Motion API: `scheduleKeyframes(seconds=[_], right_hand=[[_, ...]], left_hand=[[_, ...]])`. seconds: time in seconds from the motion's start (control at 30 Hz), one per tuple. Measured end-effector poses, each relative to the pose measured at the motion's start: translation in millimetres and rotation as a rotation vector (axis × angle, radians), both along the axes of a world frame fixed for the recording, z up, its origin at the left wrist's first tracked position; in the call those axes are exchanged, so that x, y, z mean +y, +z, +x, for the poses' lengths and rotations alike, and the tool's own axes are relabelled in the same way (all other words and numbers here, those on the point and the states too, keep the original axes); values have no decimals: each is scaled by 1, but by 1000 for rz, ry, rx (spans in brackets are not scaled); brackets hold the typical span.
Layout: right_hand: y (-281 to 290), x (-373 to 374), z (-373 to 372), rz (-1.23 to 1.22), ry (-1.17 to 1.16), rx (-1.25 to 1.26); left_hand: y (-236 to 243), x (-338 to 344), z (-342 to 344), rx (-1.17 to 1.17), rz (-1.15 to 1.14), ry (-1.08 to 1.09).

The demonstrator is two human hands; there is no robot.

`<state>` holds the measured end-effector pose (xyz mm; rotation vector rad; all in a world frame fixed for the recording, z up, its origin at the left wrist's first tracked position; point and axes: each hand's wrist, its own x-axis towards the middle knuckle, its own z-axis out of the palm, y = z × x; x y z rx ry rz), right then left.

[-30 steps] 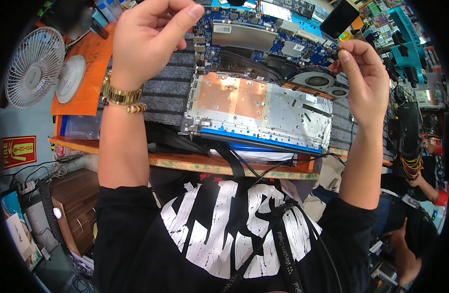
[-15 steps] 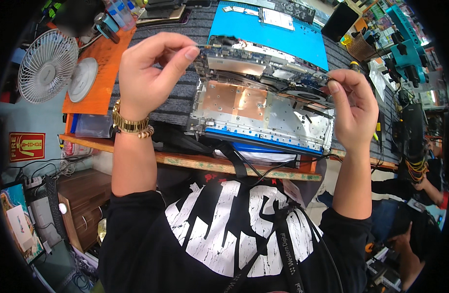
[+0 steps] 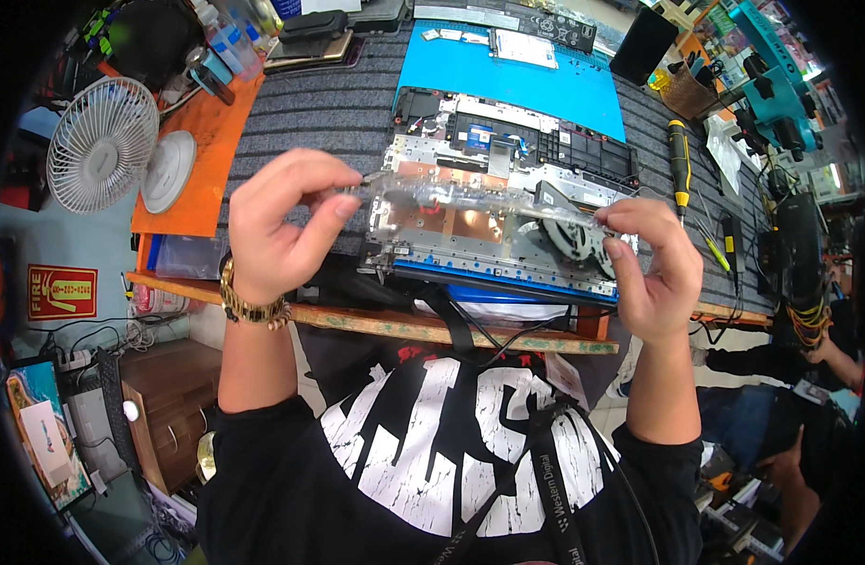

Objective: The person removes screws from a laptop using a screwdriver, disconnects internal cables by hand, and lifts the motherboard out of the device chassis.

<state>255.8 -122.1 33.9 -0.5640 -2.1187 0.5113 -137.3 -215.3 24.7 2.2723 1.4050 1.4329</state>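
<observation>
A laptop motherboard (image 3: 470, 196), smeared by motion and seen nearly edge-on, hangs between my hands. My left hand (image 3: 286, 226) pinches its left end between thumb and fingers. The right end is pinched by my right hand (image 3: 654, 268). A round black cooling fan (image 3: 573, 243) shows below the board near my right hand. Beneath lies the open laptop chassis (image 3: 531, 252), with a copper-coloured patch (image 3: 475, 228) and a blue front edge. The board partly hides the chassis. Behind the board are black and silver inner parts, with a flat ribbon cable (image 3: 499, 158).
A blue mat (image 3: 451, 71) at the back carries a white-labelled drive (image 3: 524, 48). A yellow-and-black screwdriver (image 3: 678, 174) lies at right, with a teal microscope (image 3: 771, 108) beyond. A white desk fan (image 3: 103, 146) stands left. The wooden table edge (image 3: 385, 325) runs before me.
Both hands have come down and nearer to me with the motherboard. It has tilted from showing its face to nearly edge-on, uncovering the chassis's rear part.
</observation>
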Motion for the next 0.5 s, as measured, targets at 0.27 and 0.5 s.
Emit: scheduleKeyframes(seconds=[0.27, 0.5], right_hand=[[-6, -8, 11, 22, -26, -66], [-15, -14, 23, -27, -151, -358]], left_hand=[[-12, -19, 4, 3, -15, -5], [-20, -29, 5, 18, 0, -2]])
